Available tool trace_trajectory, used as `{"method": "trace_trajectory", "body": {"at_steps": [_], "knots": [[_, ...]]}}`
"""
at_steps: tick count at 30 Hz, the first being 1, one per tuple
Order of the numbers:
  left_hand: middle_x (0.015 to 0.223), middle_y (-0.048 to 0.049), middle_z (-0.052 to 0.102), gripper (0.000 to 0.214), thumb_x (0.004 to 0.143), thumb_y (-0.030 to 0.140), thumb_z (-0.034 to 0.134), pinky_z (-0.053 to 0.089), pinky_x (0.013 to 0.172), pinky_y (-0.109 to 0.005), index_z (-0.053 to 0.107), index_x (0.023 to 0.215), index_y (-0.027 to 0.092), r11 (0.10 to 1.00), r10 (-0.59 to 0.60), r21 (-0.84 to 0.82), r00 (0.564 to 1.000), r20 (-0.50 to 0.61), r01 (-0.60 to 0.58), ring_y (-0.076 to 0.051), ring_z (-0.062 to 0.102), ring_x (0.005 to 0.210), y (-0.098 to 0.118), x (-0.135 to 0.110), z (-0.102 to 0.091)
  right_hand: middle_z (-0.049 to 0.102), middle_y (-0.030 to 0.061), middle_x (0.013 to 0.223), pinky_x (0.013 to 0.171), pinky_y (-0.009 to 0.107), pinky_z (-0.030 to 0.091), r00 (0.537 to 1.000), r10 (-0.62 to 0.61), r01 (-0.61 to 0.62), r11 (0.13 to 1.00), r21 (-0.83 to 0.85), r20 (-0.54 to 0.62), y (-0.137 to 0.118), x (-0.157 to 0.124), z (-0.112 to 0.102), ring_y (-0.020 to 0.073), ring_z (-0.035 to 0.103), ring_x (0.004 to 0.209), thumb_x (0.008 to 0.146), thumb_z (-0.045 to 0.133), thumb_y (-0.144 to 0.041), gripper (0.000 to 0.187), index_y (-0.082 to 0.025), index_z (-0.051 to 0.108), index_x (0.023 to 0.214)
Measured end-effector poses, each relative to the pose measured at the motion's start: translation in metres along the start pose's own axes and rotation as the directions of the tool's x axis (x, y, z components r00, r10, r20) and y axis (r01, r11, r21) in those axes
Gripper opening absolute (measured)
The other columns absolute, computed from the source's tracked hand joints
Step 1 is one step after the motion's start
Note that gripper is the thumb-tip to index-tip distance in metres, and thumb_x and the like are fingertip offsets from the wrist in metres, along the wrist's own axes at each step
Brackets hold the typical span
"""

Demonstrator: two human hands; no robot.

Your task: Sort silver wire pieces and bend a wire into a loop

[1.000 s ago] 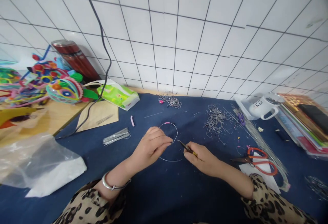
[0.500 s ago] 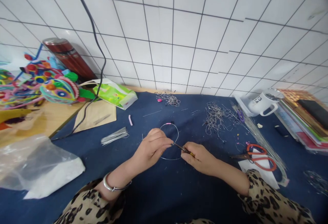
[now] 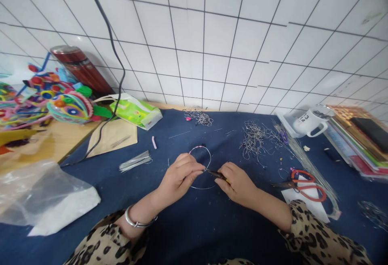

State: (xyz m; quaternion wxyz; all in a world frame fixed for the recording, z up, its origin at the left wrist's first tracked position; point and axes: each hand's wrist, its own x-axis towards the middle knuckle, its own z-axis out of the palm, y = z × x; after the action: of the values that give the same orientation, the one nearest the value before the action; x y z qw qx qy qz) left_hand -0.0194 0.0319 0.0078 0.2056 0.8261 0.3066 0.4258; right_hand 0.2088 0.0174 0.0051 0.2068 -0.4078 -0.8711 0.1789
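Note:
Between the thumb and fingers of my left hand (image 3: pixel 180 175) a thin metal wire (image 3: pixel 210 156) is pinched. The wire curves up into a loop, with several small pink beads (image 3: pixel 198 147) on its upper part; a further stretch curves below the hands. My right hand (image 3: pixel 238 185) is wrapped round dark pliers with a bit of yellow on the handle (image 3: pixel 217 174). The tips of the pliers meet the wire right beside my left fingertips. Whether the jaws are closed on it is too small to tell.
Left of my hands lies a bundle of straight wires (image 3: pixel 135 161), with a plastic bag (image 3: pixel 45 200) nearer me. Tangled wire (image 3: pixel 256 137), orange-handled scissors (image 3: pixel 309 186) and a white mug (image 3: pixel 313 120) are on the right. A black cable (image 3: pixel 117 55) hangs down at the left.
The pink beads have spread apart along the loop, some sliding to the left. My right hand has turned slightly with the pliers; my left hand stays nearly in place.

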Motion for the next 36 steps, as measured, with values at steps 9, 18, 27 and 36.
{"method": "trace_trajectory", "body": {"at_steps": [9,18,27,36], "knots": [[0.084,-0.0046,0.064,0.024,0.083,0.011,0.053,0.042,0.085,-0.040,0.058,0.104,0.021,0.995,0.090,0.043,0.996,0.023,-0.091,-0.017,0.055,0.085,-0.0028,-0.0006,-0.0001,0.053,0.0044,0.078,0.069,0.030,0.041,1.000,-0.025,0.024,0.997,0.073,0.018,0.0016,-0.0011,0.0025,0.0166,0.048,0.075,0.089,0.045,-0.032,0.017,-0.018,0.050,0.080],[0.082,-0.0045,0.062,0.029,0.081,0.007,0.054,0.044,0.081,-0.039,0.059,0.106,0.021,0.993,0.079,-0.088,0.997,-0.001,-0.078,-0.017,0.054,0.084,0.0001,-0.0011,0.0055,0.053,0.0043,0.078,0.069,0.030,0.042,0.999,-0.032,0.028,0.989,0.143,0.026,0.0003,-0.0024,0.0052,0.0161,0.048,0.075,0.090,0.043,-0.035,0.020,-0.017,0.050,0.083],[0.081,-0.0043,0.062,0.029,0.080,0.007,0.055,0.044,0.080,-0.039,0.059,0.105,0.020,0.994,0.105,-0.008,0.993,-0.051,-0.105,-0.017,0.055,0.082,0.0017,-0.0016,0.0056,0.053,0.0035,0.078,0.069,0.028,0.040,1.000,-0.014,0.011,0.979,0.203,0.014,0.0017,-0.0035,0.0077,0.0150,0.048,0.075,0.089,0.044,-0.033,0.018,-0.017,0.050,0.083],[0.082,-0.0049,0.063,0.027,0.079,0.007,0.056,0.045,0.080,-0.039,0.059,0.104,0.018,0.987,0.146,0.072,0.988,-0.054,-0.142,-0.017,0.055,0.082,-0.0048,-0.0022,0.0040,0.050,0.0020,0.074,0.067,0.026,0.038,1.000,0.016,-0.020,0.978,0.209,0.023,0.0019,-0.0031,0.0033,0.0137,0.047,0.072,0.090,0.042,-0.031,0.019,-0.018,0.048,0.079]]}}
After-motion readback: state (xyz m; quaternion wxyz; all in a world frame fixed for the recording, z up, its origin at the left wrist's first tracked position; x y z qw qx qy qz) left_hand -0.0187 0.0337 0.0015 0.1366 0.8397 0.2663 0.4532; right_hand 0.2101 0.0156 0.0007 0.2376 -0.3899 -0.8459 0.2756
